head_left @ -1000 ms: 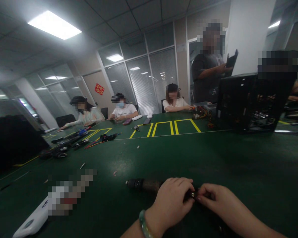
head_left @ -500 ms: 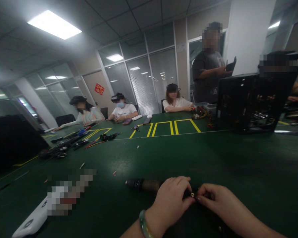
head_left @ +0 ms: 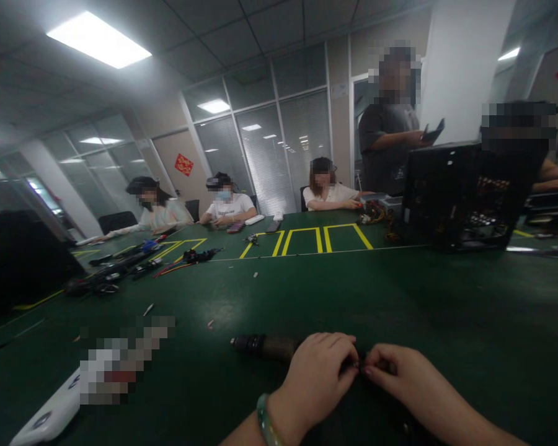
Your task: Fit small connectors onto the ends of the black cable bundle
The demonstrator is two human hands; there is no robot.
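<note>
My left hand (head_left: 323, 378), with a green bangle (head_left: 266, 418) at the wrist, is closed in a pinch at its thumb and fingertips. My right hand (head_left: 395, 368) pinches right beside it, fingertips nearly touching those of the left. Whatever small dark piece lies between them is mostly covered by the fingers. Behind and under my left hand a dark power drill (head_left: 274, 348) lies on its side, its chuck pointing left. The rest of its body is hidden by the hands and shadow.
On the green table (head_left: 177, 396) lies a white phone-like object (head_left: 46, 409) at left. Tools and wires (head_left: 121, 266) sit at far left. A black computer case (head_left: 469, 198) stands at back right. Several people are around the far side.
A small brass-coloured piece that showed between my fingertips is now mostly covered. The hands stay close together, while the view has shifted slightly.
</note>
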